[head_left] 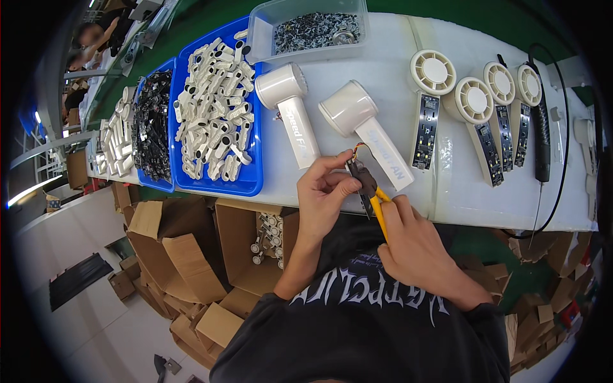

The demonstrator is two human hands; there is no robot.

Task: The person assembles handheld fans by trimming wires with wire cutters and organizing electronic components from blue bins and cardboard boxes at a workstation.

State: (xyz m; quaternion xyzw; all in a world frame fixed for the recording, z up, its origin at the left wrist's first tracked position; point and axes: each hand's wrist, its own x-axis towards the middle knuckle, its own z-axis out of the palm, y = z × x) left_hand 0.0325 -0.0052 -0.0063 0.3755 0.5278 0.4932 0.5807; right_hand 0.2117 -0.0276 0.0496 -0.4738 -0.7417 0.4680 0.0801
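Note:
My right hand is closed round the yellow handles of a pair of pliers, whose dark jaws point up toward my left fingers. My left hand, thumb and fingers pinched together, holds a small dark part with thin red and orange wires by the jaws. Fingers and tool hide most of that part. Just beyond my hands lies a white handheld fan housing, its handle slanting toward me. A second white fan housing lies to its left.
Several fans with round grilles and exposed circuit boards lie at right, beside a black corded screwdriver. At left, a blue tray holds white handle parts, next to a tray of black parts. A clear bin of screws stands behind. Cardboard boxes sit below.

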